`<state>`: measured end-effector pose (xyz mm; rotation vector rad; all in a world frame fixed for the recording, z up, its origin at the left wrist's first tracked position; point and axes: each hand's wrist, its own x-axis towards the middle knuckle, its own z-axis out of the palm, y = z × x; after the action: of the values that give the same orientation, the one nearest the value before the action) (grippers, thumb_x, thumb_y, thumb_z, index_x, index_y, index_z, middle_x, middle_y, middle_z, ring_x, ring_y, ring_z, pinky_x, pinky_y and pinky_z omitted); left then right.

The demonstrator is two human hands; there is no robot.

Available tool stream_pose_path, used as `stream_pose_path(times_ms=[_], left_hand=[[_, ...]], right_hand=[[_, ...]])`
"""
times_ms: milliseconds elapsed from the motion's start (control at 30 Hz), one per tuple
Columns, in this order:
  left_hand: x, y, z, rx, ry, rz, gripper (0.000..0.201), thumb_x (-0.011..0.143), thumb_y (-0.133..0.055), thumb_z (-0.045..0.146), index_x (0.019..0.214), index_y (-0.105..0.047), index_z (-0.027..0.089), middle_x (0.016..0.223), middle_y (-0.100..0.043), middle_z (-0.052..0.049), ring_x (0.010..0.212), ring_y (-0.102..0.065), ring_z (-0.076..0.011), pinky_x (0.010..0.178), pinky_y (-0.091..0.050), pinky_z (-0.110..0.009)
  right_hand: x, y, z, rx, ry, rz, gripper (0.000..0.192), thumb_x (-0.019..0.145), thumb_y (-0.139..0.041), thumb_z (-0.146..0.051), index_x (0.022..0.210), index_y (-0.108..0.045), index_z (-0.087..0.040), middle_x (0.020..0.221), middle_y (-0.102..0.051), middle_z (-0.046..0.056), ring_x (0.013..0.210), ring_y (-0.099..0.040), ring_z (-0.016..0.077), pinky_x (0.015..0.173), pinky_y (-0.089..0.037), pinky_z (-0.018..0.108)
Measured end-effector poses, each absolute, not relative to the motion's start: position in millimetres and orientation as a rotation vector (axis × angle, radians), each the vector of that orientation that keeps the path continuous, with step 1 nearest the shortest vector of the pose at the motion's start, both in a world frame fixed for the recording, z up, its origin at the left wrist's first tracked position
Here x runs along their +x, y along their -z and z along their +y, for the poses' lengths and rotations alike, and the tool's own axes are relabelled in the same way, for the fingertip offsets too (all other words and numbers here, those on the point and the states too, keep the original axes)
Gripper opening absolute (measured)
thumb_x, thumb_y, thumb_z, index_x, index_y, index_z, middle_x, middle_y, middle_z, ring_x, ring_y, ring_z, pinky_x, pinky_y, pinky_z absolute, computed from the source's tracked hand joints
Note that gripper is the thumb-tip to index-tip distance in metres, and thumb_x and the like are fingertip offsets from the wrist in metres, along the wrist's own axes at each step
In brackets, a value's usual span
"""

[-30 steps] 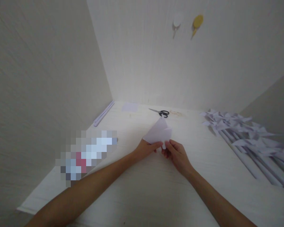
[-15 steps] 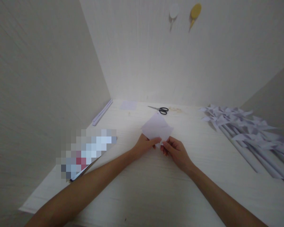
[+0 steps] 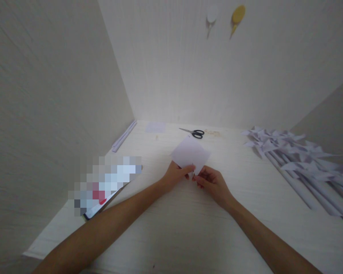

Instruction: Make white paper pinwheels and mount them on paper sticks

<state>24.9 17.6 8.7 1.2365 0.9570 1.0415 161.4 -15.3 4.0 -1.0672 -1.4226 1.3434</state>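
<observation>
A white square of paper (image 3: 190, 154) lies almost flat on the pale table (image 3: 188, 228), one corner pointing toward me. My left hand (image 3: 177, 176) pinches that near corner from the left. My right hand (image 3: 211, 182) pinches the same corner from the right, fingertips nearly touching the left hand's. Both forearms reach in from the bottom of the view.
Black-handled scissors (image 3: 193, 133) lie beyond the paper near the back wall. A small paper piece (image 3: 156, 127) and a white rolled stick (image 3: 124, 136) lie at the back left. Several paper pinwheels on rolled sticks (image 3: 297, 160) are heaped at right. A blurred flat object (image 3: 105, 186) lies at left.
The paper, held folded and raised a second ago, has opened out and come down nearly flat. Both hands stayed at its near corner.
</observation>
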Motion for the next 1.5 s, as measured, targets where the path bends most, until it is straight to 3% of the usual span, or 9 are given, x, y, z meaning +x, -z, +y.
stream_pose_path(times_ms=[767,900,1100,1233,1400,1500], left_hand=[[24.2,-4.3,17.5,1.321,-0.981,0.968,0.018,0.058,-0.061,0.028,0.064,-0.055,0.012,0.055,-0.052,0.002,0.043,-0.044,-0.0054,0.039,-0.037,-0.017],[22.5,-5.7,17.6,1.336,-0.984,1.026,0.023,0.057,-0.063,0.033,0.060,-0.052,0.012,0.047,-0.047,0.005,0.038,-0.039,-0.0041,0.037,-0.032,-0.017],[20.9,-11.4,16.2,1.338,-0.993,1.000,0.025,0.053,-0.066,0.032,0.063,-0.054,0.013,0.044,-0.046,0.005,0.040,-0.038,-0.0050,0.039,-0.032,-0.018],[19.9,-15.3,14.2,1.433,-0.954,0.865,0.020,0.057,-0.064,0.031,0.059,-0.053,0.013,0.050,-0.052,0.002,0.048,-0.045,-0.0073,0.046,-0.036,-0.019],[18.1,-12.3,17.2,1.362,-1.091,1.025,0.029,0.059,-0.061,0.038,0.053,-0.048,0.014,0.041,-0.036,0.007,0.038,-0.032,-0.0038,0.037,-0.023,-0.017],[17.6,-8.0,19.9,1.245,-1.208,1.123,0.029,0.058,-0.062,0.040,0.059,-0.052,0.013,0.044,-0.036,0.007,0.039,-0.031,-0.0039,0.037,-0.024,-0.017]], right_hand=[[162.8,0.9,-15.5,-1.236,-1.216,-1.517,0.022,0.068,-0.055,-0.036,0.060,-0.051,-0.016,0.048,-0.047,-0.003,0.041,-0.039,0.0075,0.040,-0.028,0.021],[161.5,0.4,-15.5,-1.227,-1.160,-1.497,0.021,0.070,-0.053,-0.035,0.061,-0.050,-0.016,0.049,-0.047,-0.003,0.043,-0.039,0.0077,0.041,-0.030,0.021],[157.8,2.3,-15.3,-1.219,-1.118,-1.473,0.020,0.065,-0.057,-0.031,0.077,-0.053,-0.016,0.066,-0.055,0.003,0.059,-0.050,0.0131,0.051,-0.040,0.024],[157.4,0.1,-16.5,-1.337,-1.047,-1.558,0.015,0.065,-0.055,-0.030,0.064,-0.055,-0.015,0.055,-0.054,0.001,0.049,-0.047,0.0123,0.045,-0.037,0.024],[159.2,-0.3,-17.8,-1.409,-0.977,-1.567,0.019,0.065,-0.055,-0.030,0.055,-0.051,-0.015,0.046,-0.048,-0.001,0.042,-0.039,0.0096,0.038,-0.029,0.022],[159.1,2.9,-17.3,-1.397,-0.991,-1.572,0.018,0.067,-0.055,-0.031,0.060,-0.052,-0.015,0.049,-0.049,-0.001,0.044,-0.040,0.0098,0.039,-0.030,0.022]])
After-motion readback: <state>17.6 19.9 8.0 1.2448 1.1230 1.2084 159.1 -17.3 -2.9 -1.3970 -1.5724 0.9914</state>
